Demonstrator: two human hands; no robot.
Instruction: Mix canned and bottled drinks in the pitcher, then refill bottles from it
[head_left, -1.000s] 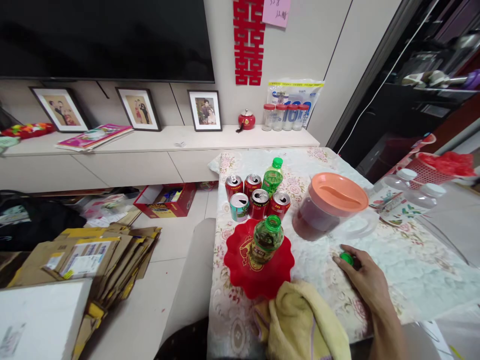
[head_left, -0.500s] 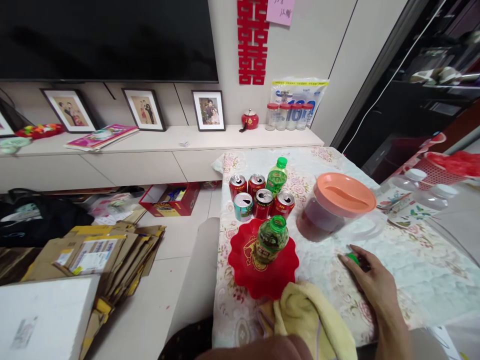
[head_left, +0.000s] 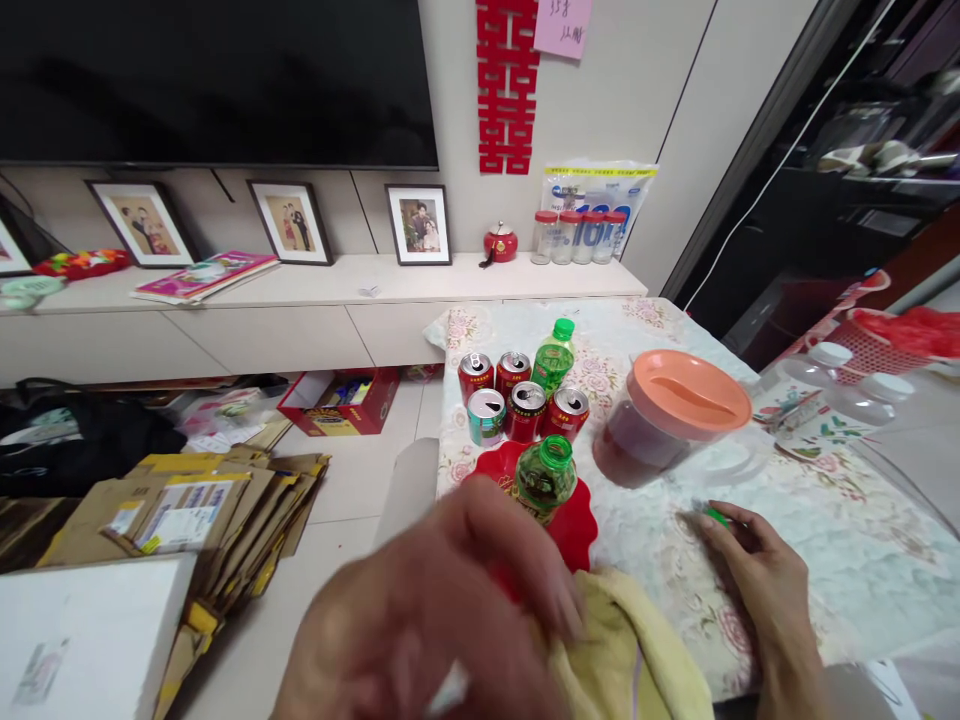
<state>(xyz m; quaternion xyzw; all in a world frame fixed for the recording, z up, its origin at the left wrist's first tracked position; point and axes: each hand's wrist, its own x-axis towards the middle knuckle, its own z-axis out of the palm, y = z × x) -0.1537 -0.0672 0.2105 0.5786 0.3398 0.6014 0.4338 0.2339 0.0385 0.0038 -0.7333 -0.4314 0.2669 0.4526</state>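
My right hand (head_left: 757,570) is at the right of the table, its thumb and fingers closed on a green bottle cap (head_left: 716,515) close to the tablecloth. My left hand (head_left: 435,610) looms large and smeared by motion in front, its fingers curved. Whether it holds anything I cannot tell. Behind it, a green-necked bottle (head_left: 547,475) without a cap stands on a red scalloped plate (head_left: 581,535), partly hidden by the hand. A yellow cloth (head_left: 637,640) lies between my hands at the table's near edge.
Several opened drink cans (head_left: 527,410) and a capped green bottle (head_left: 555,355) stand behind the plate. An orange-lidded pitcher (head_left: 645,445) of dark liquid is right of them. Clear bottles (head_left: 844,415) stand farther right. Flattened cardboard (head_left: 232,520) covers floor at left.
My left hand has risen from the bottom edge into view, now covering part of the plate and cloth. My right hand has shifted slightly right and down with the cap.
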